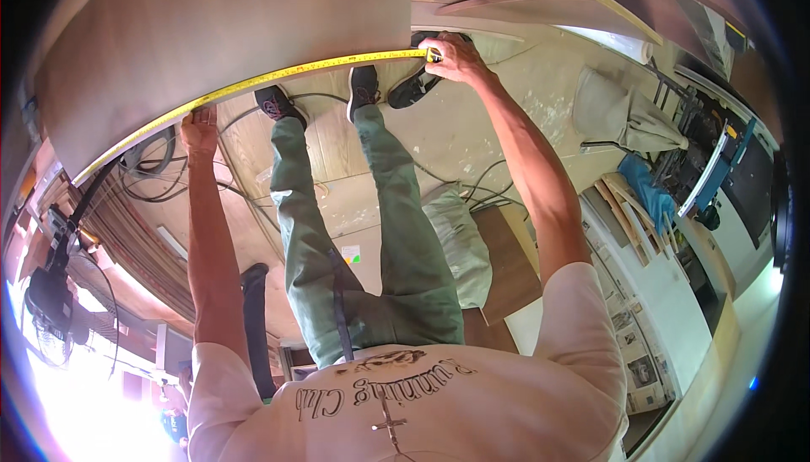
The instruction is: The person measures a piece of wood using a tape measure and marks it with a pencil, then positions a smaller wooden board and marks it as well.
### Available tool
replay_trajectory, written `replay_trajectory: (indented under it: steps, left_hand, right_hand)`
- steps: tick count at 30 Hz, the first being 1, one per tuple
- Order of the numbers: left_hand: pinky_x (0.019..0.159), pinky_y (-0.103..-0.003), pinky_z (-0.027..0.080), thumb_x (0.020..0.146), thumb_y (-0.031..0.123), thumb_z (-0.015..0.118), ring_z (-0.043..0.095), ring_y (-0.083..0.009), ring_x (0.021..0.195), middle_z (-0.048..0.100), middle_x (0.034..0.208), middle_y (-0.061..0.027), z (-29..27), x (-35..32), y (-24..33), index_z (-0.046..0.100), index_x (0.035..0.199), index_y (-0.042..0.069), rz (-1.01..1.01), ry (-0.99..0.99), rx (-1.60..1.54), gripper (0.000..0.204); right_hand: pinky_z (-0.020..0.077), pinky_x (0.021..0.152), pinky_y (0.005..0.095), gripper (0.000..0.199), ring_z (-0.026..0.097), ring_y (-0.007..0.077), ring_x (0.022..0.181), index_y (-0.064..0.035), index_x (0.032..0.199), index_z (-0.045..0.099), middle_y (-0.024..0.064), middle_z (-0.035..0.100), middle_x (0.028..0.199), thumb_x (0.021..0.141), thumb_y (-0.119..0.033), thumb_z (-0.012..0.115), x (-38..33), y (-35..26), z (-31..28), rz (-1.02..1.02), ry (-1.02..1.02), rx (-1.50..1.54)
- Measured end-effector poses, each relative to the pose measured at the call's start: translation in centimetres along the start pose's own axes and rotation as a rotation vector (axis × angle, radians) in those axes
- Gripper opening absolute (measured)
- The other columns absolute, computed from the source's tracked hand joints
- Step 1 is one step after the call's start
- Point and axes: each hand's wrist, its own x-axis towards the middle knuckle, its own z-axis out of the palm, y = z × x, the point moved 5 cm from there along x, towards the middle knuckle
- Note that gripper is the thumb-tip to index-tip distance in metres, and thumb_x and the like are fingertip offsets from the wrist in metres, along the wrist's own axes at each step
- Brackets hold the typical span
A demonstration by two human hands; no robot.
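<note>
Right grip [457, 59] pinches the tape case [433, 55]; leftward of it, the yellow blade [321, 64] follows the board [245, 23] edge past our left grip [200, 133], closure unclear. We'd keep it taut, flush.

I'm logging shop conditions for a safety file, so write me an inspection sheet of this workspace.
Surface: broad brown board; its supports cannot be made out.
Job's things: yellow tape measure, blade drawn out along the board's near edge.
Clutter: pale sack and brown panel on the floor.
Hands: left hand at the board's edge beside the blade; right hand holds the tape at its other end.
Cables: dark cables looped loosely on the floor.
Surroundings: black fan at far left; wood strips at right.
</note>
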Motion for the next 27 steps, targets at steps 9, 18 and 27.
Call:
replay_trajectory:
  steps: [9, 18, 27]
  left_hand:
    - [0.1, -0.043, 0.052, 0.09, 0.01, 0.055, 0.06, -0.0229, 0.096, 0.06, 0.104, -0.0088, 0.8, -0.6, 0.6, 0.06, 0.108, -0.001, 0.001, -0.036, 0.042, 0.022]
    - [0.1, -0.043, 0.052, 0.086, 0.008, 0.054, 0.06, -0.0242, 0.098, 0.06, 0.106, -0.0109, 0.9, -0.8, 0.6, 0.059, 0.109, -0.002, -0.015, -0.001, 0.048, 0.025]
    - [0.099, -0.042, 0.051, 0.089, 0.014, 0.057, 0.059, -0.0262, 0.106, 0.06, 0.111, -0.0117, -0.1, 0.0, 0.3, 0.057, 0.114, -0.003, -0.022, -0.001, 0.058, 0.03]
  right_hand:
    - [0.0463, 0.088, 0.0561, 0.045, 0.058, 0.0311, 0.112, -0.0266, 0.117, 0.064, 0.0112, 0.061, 0.111, 0.074, -0.036, 0.071, -0.3, -0.5, -0.6, 0.001, 0.045, 0.02]
    - [0.0457, 0.09, 0.0554, 0.046, 0.058, 0.0298, 0.113, -0.025, 0.117, 0.064, 0.01, 0.061, 0.113, 0.074, -0.036, 0.072, -0.1, -0.4, -0.6, -0.009, 0.057, 0.035]
    - [0.0466, 0.09, 0.056, 0.047, 0.058, 0.03, 0.112, -0.0241, 0.118, 0.063, 0.0104, 0.062, 0.113, 0.074, -0.038, 0.073, 0.2, -0.2, -0.2, -0.029, 0.065, 0.022]
